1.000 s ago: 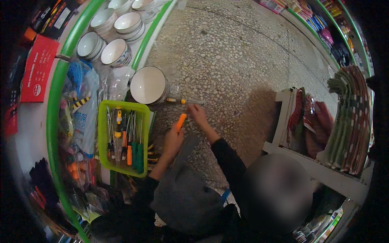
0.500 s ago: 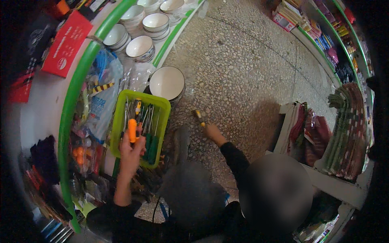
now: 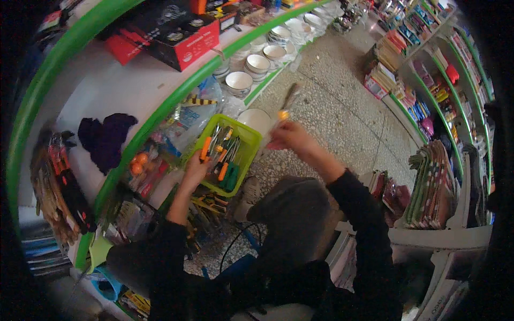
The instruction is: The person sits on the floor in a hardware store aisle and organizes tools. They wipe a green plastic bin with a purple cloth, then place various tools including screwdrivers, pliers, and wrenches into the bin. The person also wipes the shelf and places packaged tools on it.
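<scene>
A lime-green plastic basket (image 3: 250,131) holds several screwdrivers with orange, yellow and dark green handles. At its left rim is my left hand (image 3: 196,172), its fingers closed around an orange-handled screwdriver (image 3: 205,148) that points up. To the right of the basket, raised over the floor, my right hand (image 3: 300,142) grips a yellow-handled tool (image 3: 284,114). Its long end points away from me and is smeared by motion, so its exact kind cannot be made out. A white bowl (image 3: 256,119) sits just behind the basket, partly covered by it.
Stacked bowls (image 3: 258,64) line the low shelf beyond. A green-edged counter (image 3: 160,115) runs along the left, bearing a purple cloth (image 3: 107,140) and a red box (image 3: 199,49). Folded textiles (image 3: 428,184) lie on a rack at right. My shoe (image 3: 249,195) is near the basket.
The view has swung, showing more of the left counter. My right hand has risen with the yellow-handled tool and come nearer the basket. My left hand has shifted to the basket's left rim.
</scene>
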Demonstrator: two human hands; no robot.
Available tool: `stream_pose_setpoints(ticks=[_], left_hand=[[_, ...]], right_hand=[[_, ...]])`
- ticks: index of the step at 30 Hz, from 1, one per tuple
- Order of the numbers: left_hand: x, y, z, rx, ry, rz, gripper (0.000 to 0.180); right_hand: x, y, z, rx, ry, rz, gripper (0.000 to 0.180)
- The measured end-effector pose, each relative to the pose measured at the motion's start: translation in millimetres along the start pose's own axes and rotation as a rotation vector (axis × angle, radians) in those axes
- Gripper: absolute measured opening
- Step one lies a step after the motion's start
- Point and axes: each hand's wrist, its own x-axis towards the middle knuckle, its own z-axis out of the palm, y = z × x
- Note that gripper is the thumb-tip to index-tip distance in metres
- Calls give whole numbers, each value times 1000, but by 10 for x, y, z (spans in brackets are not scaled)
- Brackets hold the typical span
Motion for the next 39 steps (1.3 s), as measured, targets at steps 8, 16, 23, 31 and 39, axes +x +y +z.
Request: stream_pose_setpoints(ticks=[8,16,23,31,39], left_hand=[[203,203,248,324,120,125,40],[290,48,566,509,163,214,37],[387,-67,596,753,412,339,39],[426,14,637,676,78,329,38],[155,-110,765,1025,223,466,68]], right_hand=[[787,1702,930,-92,-79,200,18],[1075,2253,1063,-1449,-282,-571,42],[961,1944,1057,-925,-177,-27,45],[590,1199,886,-952,528,-188,47],[698,1482,778,-81,485,184,38]])
